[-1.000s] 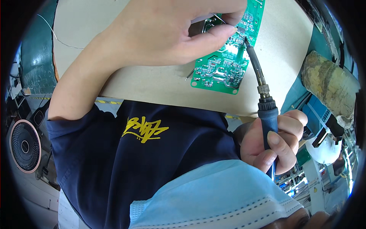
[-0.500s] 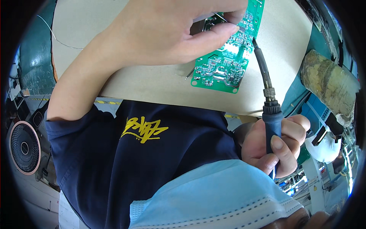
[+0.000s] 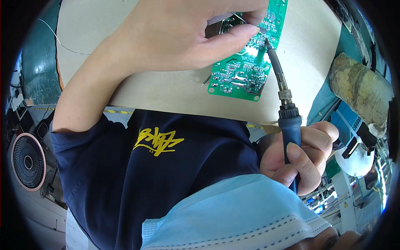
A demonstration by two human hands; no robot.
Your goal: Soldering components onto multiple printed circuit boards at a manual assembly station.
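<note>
A green circuit board [image 3: 237, 89], dense with small components and shiny solder spots, lies on the pale sheet. Over its upper left part is my left hand [image 3: 187, 35], thumb and fingers pinched together on thin solder wire [image 3: 238, 17]. My right hand [image 3: 306, 156] is wrapped round the blue handle of a soldering iron [image 3: 283, 98]. The iron slants up and to the left, its dark tip at the board close to my left thumb; whether it touches a joint is too small to tell. My left hand hides part of the board.
A pale sheet [image 3: 162, 89] covers the green-topped bench [image 3: 39, 75]. Thin wire [image 3: 62, 45] trails over its left edge. To the right stand a worn brownish roll [image 3: 358, 91] and a blue holder [image 3: 348, 121]. A round fan [image 3: 28, 161] is at the lower left.
The soldering iron in my right hand has moved left, bringing its tip from the board's right edge in over the components. My left hand has hardly moved.
</note>
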